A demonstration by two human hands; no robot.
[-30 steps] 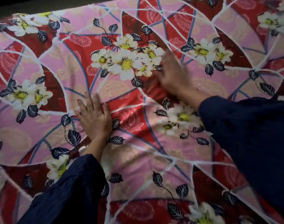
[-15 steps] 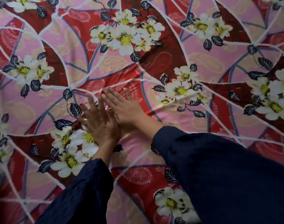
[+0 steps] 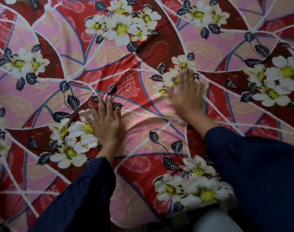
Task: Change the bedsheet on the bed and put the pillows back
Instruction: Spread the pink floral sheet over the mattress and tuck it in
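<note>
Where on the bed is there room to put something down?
The bedsheet lies bare all across the far side, past the left hand and the right hand, and out to the left. A smaller pink patch sits between the hands. The near edge is crowded by the left sleeve and the right sleeve.

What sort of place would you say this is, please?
Probably a bedroom: a red-and-pink floral fabric bedsheet spreads across nearly the whole view and drops over a near edge, while the left hand and right hand lie flat on it.
</note>
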